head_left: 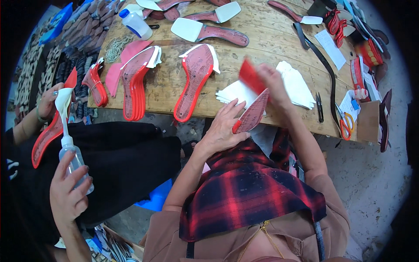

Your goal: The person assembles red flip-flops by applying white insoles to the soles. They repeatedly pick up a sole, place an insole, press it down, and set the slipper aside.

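My left hand (222, 131) grips a red-edged shoe insole (254, 114) near the table's front edge, thumb below and fingers along its side. The insole is tilted, with its pinkish, marked face showing. My right hand (274, 83) is smeared by motion just above it, holding a flat red piece (252, 75); whether that piece is joined to the insole cannot be told. Under and behind my hands lie white sheets (235, 92), with another white stack (297, 85) to the right. A single insole with white edging (192, 83) rests left of my hands.
On the left, a co-worker's hand (70, 187) squeezes a clear bottle (74, 161) against another insole (48, 137). Stacked red insoles (135, 87), a white-and-blue bottle (135, 24) and white-tipped insoles (209, 32) occupy the table. Orange-handled scissors (347, 125) and a black pen (319, 107) lie right.
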Motion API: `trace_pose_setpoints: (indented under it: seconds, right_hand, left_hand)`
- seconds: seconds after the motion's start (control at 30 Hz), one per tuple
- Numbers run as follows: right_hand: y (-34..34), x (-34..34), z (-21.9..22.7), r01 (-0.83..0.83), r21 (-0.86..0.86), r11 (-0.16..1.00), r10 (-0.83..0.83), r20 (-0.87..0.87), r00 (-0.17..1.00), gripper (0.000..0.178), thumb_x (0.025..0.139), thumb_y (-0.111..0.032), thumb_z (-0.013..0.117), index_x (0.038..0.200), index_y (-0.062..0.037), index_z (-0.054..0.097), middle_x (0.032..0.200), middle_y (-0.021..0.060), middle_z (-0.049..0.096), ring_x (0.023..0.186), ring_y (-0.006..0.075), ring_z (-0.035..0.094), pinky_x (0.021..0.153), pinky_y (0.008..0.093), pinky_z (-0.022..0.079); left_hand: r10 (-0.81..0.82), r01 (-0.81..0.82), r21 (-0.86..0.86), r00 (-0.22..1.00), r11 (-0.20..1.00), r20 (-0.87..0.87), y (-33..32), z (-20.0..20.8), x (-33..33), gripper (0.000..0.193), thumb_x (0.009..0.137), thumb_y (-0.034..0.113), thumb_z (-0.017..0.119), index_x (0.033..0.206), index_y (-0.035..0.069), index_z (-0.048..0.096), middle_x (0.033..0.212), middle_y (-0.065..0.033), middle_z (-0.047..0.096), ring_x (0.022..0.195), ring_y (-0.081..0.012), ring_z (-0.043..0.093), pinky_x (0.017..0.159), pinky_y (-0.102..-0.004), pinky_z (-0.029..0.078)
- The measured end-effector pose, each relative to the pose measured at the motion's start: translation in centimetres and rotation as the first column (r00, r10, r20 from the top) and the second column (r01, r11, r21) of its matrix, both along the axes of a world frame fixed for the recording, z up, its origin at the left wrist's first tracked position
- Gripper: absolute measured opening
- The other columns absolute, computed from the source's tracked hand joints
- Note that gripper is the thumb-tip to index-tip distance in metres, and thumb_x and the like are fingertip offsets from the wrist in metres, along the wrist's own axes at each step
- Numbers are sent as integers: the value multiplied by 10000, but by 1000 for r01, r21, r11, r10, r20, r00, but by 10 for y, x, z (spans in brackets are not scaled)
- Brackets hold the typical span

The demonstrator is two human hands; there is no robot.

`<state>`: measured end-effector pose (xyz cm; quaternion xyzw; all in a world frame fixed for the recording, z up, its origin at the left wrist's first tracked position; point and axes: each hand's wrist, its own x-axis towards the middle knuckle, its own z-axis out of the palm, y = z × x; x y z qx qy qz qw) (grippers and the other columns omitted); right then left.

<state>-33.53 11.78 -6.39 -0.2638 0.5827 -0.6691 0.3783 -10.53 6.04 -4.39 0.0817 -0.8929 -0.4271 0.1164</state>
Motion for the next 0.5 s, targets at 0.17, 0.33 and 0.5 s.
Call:
trace_pose_setpoints:
  seconds: [0.17, 0.33, 0.5]
  right_hand:
    - [24, -15, 80, 356, -334, 873, -451, -269, 851, 138, 971, -138, 557, 961, -20, 629, 924, 31, 659, 794, 116, 592, 710, 280, 496]
    - [57, 73, 84, -231, -139, 963, -75, -962, 264, 98, 867, -36, 633, 955, 2, 610, 1021, 175, 667, 1003, 315, 646, 873, 398, 498]
    - [73, 84, 74, -187, -124, 975, 50, -693, 719, 175, 977, -152, 507, 993, -9, 607, 1135, 157, 637, 1124, 315, 579, 980, 416, 425]
  left_hand:
    - [147, -179, 389, 983, 904, 110, -2, 0, 0, 648, 751, 209, 792, 1305, -10, 536, 1296, -146, 566, 1213, -238, 522, 1048, -387, 408]
    - [158, -132, 867, 986, 480, 62, 6, 47, 5, 572, 783, 186, 800, 1263, 11, 545, 1150, -59, 626, 1020, -124, 595, 896, -300, 505]
    - [198, -111, 982, 977, 153, 80, 18, 33, 2, 398, 842, 209, 766, 1147, 15, 600, 994, -67, 659, 822, -152, 656, 765, -298, 546]
